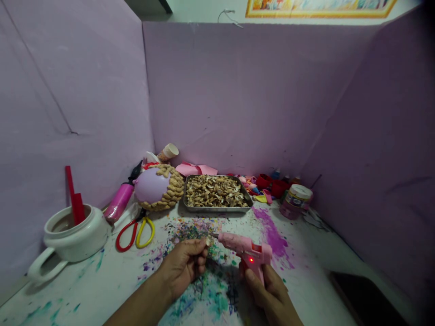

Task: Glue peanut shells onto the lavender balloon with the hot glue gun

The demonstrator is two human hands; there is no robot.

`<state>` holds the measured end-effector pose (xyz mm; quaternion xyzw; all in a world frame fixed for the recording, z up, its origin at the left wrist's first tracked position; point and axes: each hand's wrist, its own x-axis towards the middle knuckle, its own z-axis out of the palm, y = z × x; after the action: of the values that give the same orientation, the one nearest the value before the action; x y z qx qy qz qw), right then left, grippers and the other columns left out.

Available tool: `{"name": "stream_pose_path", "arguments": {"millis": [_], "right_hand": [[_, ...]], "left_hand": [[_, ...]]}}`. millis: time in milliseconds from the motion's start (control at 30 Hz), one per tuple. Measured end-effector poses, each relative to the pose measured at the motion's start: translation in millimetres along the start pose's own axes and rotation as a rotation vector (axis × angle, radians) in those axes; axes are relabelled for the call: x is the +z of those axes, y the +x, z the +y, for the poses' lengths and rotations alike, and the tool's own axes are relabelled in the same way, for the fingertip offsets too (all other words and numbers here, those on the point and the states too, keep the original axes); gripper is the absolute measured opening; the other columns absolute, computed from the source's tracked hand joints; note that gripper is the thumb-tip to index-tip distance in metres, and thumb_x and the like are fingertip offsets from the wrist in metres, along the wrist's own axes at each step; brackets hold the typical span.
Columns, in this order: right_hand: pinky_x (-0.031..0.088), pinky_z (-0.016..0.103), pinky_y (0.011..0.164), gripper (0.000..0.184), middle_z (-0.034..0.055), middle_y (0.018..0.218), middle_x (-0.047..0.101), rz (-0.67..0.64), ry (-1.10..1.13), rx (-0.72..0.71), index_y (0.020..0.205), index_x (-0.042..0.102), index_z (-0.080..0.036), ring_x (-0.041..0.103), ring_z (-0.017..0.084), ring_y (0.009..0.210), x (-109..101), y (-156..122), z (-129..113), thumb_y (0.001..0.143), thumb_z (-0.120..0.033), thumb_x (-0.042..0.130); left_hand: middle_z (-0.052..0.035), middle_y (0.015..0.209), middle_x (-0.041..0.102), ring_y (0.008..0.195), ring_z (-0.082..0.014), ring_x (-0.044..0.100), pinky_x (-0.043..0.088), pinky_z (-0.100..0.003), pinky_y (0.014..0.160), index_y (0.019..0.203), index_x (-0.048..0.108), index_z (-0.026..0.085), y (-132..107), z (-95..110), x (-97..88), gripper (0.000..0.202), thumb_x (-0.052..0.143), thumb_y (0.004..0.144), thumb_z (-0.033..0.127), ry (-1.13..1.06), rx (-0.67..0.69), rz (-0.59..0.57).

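- left hand [185, 265]: grip's pinching a shell-like bit [208, 242] over the worktop [306, 267], well in from its left edge
- right hand [270, 287]: grip's round a pink glue gun [238, 243], nozzle [214, 236] pointing left, just beside that bit

On the surface [118, 290], a tray [217, 209] of shells [217, 191] sits behind the glue gun [239, 243], with the balloon [152, 185] just left of the tray and the jar [295, 202] to its right. Scissors [139, 217] lie before the balloon; the pot [81, 240] is farther left.
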<state>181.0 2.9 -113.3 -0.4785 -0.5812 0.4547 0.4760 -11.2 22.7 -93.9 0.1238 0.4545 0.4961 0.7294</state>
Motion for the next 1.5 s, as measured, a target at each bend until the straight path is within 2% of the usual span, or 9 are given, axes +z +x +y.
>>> {"name": "stream_pose_path", "arguments": {"millis": [233, 400, 567, 800, 1033, 1200, 1367, 1500], "right_hand": [[0.047, 0.031, 0.074, 0.039, 0.004, 0.079, 0.066, 0.045, 0.045, 0.021, 0.099, 0.065, -0.02, 0.058, 0.023, 0.076, 0.9, 0.2, 3.2, 0.074, -0.05, 0.059], [0.048, 0.032, 0.072, 0.039, 0.0044, 0.077, 0.067, 0.039, 0.083, 0.04, 0.098, 0.066, -0.02, 0.06, 0.023, 0.074, 1.5, 0.2, 3.7, 0.073, -0.05, 0.06], [0.047, 0.033, 0.078, 0.041, 0.0046, 0.082, 0.067, 0.066, 0.114, 0.035, 0.1, 0.065, -0.021, 0.06, 0.024, 0.079, 2.1, 0.1, 4.1, 0.072, -0.05, 0.061], [0.051, 0.033, 0.068, 0.038, 0.0041, 0.07, 0.066, 0.047, 0.082, 0.034, 0.093, 0.067, -0.02, 0.058, 0.021, 0.064, 2.1, -0.4, -2.5, 0.072, -0.051, 0.06], [0.05, 0.031, 0.068, 0.037, 0.0046, 0.077, 0.068, 0.008, 0.067, 0.032, 0.096, 0.066, -0.021, 0.059, 0.022, 0.069, 0.5, -0.3, -1.7, 0.074, -0.05, 0.059], [0.048, 0.031, 0.073, 0.037, 0.004, 0.078, 0.066, 0.04, 0.066, 0.028, 0.095, 0.066, -0.02, 0.058, 0.023, 0.073, -1.1, -0.3, 1.1, 0.074, -0.049, 0.059], [0.048, 0.031, 0.068, 0.034, 0.0031, 0.069, 0.065, -0.02, 0.035, 0.019, 0.085, 0.068, -0.02, 0.057, 0.022, 0.065, 0.1, -3.0, 0.4, 0.074, -0.05, 0.058], [0.047, 0.03, 0.068, 0.033, 0.0021, 0.068, 0.064, -0.029, 0.008, 0.011, 0.085, 0.068, -0.021, 0.055, 0.021, 0.063, 0.4, -3.6, -0.7, 0.074, -0.051, 0.057]], "left_hand": [[0.0016, 0.049, 0.052, 0.036, -0.0039, 0.043, 0.034, -0.015, 0.037, 0.062, 0.055, 0.011, 1.8, -1.0, -0.7, 0.014, 0.057, 0.076, 0.01, 0.002, 0.014, 0.0], [0.0015, 0.05, 0.052, 0.036, -0.0038, 0.042, 0.035, -0.016, 0.037, 0.061, 0.054, 0.011, 2.5, -0.5, -2.2, 0.015, 0.058, 0.075, 0.01, 0.002, 0.022, 0.012], [0.0015, 0.05, 0.052, 0.036, -0.0039, 0.042, 0.034, -0.015, 0.036, 0.062, 0.055, 0.011, 1.4, 0.1, -1.4, 0.015, 0.055, 0.076, 0.009, 0.001, 0.037, 0.004], [0.0015, 0.051, 0.053, 0.036, -0.0039, 0.043, 0.035, -0.015, 0.037, 0.062, 0.054, 0.011, 3.0, 0.1, -2.3, 0.014, 0.056, 0.076, 0.008, -0.009, 0.054, -0.012], [0.0016, 0.051, 0.052, 0.037, -0.0042, 0.043, 0.034, -0.016, 0.038, 0.064, 0.056, 0.011, 5.2, 0.1, -5.1, 0.01, 0.059, 0.073, 0.009, -0.012, 0.065, -0.035], [0.0022, 0.052, 0.052, 0.038, -0.0035, 0.042, 0.033, -0.016, 0.039, 0.064, 0.055, 0.011, 4.4, 1.1, -4.6, 0.01, 0.06, 0.072, 0.01, -0.002, 0.067, -0.037], [0.0021, 0.052, 0.053, 0.038, -0.0037, 0.042, 0.034, -0.016, 0.039, 0.062, 0.055, 0.012, 2.7, 0.7, -2.7, 0.01, 0.06, 0.07, 0.009, 0.029, 0.097, -0.027], [0.002, 0.051, 0.053, 0.037, -0.0039, 0.042, 0.033, -0.016, 0.038, 0.061, 0.055, 0.011, 2.3, 0.1, -2.8, 0.01, 0.061, 0.069, 0.009, 0.06, 0.116, -0.026]]}}
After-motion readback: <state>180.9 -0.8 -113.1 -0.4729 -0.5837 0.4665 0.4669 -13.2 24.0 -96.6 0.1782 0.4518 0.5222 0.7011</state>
